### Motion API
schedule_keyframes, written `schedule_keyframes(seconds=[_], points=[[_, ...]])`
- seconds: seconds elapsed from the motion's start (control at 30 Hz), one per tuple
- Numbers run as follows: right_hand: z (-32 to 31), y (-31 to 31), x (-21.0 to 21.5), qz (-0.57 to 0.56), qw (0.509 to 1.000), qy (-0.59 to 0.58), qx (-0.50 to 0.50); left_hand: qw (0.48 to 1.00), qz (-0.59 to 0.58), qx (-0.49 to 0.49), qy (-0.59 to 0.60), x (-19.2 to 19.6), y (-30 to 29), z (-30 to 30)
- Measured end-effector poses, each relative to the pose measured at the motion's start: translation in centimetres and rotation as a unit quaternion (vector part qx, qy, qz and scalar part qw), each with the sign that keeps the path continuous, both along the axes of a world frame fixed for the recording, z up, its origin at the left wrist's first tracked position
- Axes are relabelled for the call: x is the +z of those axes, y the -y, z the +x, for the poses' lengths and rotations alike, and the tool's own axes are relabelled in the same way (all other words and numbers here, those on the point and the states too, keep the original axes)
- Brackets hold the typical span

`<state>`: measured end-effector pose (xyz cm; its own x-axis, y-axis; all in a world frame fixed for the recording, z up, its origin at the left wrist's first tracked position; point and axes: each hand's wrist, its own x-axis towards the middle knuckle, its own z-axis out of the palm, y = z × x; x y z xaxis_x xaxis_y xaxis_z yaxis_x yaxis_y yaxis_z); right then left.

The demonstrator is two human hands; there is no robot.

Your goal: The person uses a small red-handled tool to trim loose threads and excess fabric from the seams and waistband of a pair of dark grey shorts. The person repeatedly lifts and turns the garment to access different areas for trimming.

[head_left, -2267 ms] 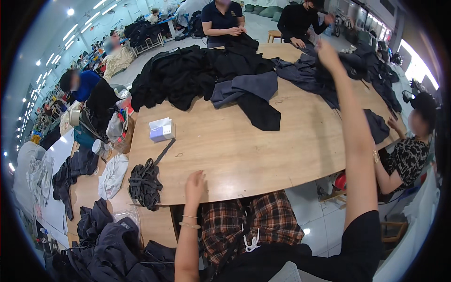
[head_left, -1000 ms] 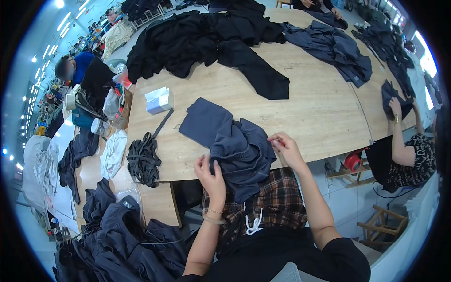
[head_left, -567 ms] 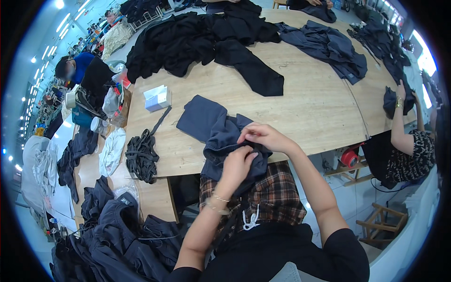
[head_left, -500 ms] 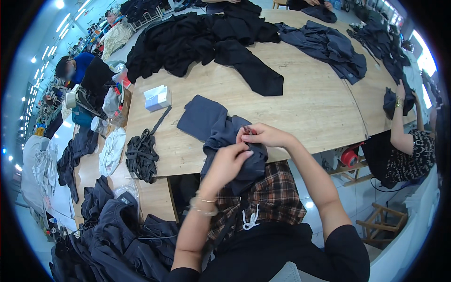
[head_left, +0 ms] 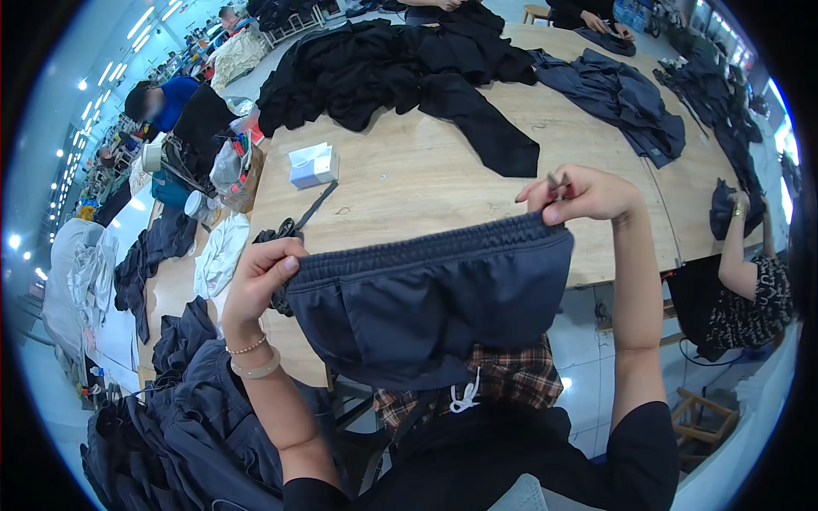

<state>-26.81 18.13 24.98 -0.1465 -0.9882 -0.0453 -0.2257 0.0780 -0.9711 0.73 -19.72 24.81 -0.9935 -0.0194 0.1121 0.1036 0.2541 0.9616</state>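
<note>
I hold a pair of dark navy shorts [head_left: 434, 311] stretched out in front of me by their elastic waistband. My left hand [head_left: 260, 277] grips the left end of the waistband. My right hand [head_left: 584, 194] pinches the right end, raised a little higher. The shorts hang down over my lap above the near edge of the wooden table [head_left: 409, 183]. A small thin tool may be between my right fingers, but it is too small to tell.
A pile of black garments [head_left: 375, 64] lies at the far side of the table, with dark navy garments [head_left: 622, 98] to the right. A small white box [head_left: 311, 164] and a black strap [head_left: 298, 226] lie on the left. More navy clothes [head_left: 179, 409] are heaped at my lower left. A seated person [head_left: 750, 272] works at the right.
I have lifted the navy shorts off the table and spread them wide by the waistband; my hands, close together before, are now far apart.
</note>
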Motion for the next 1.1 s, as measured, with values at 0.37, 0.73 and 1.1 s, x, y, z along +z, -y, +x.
schedule_keyframes(seconds=[0.37,0.73,1.1], points=[[0.6,4.3,-0.6,-0.045,0.993,-0.023,0.104,0.990,-0.068,-0.115,0.042,-3.6,-14.3,-8.6],[3.2,6.9,-6.9,0.004,0.930,-0.151,-0.335,0.932,0.321,0.050,0.160,-7.5,-16.5,-5.9],[12.7,2.0,-9.0,-0.144,0.857,-0.215,-0.447,0.905,0.395,0.147,0.062,-9.2,-17.8,-5.4]])
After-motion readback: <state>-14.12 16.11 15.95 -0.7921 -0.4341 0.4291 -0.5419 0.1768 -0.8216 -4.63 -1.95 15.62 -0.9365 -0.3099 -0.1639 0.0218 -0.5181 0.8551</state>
